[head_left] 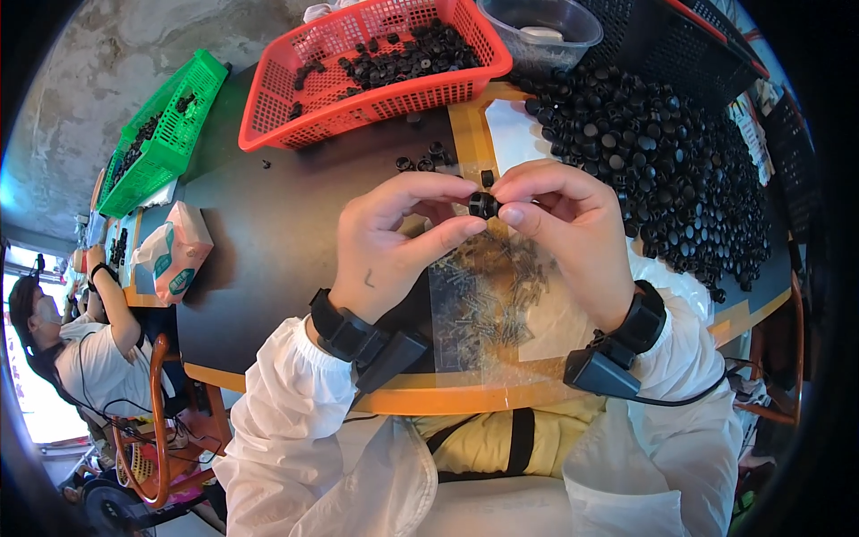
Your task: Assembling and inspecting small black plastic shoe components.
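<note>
Between both hands, over the middle of the table, is a small round black plastic part (483,206). The thumb and index finger of my left hand (403,224) pinch it from one side. From the other side, the fingertips of my right hand (564,224) grip it too. Just beyond the fingertips sits another small black part (487,178). Below my hands, many thin clear pins (497,300) lie scattered on a clear sheet. Several black parts (428,159) rest on the dark tabletop beyond my left hand.
A large heap of black caps (653,161) covers the right side. A red basket (268,116) of black parts stands at the back, beside a clear tub (582,36) and black crate (707,54). Left are a green basket (192,116), a tissue pack (183,242) and another person (98,358).
</note>
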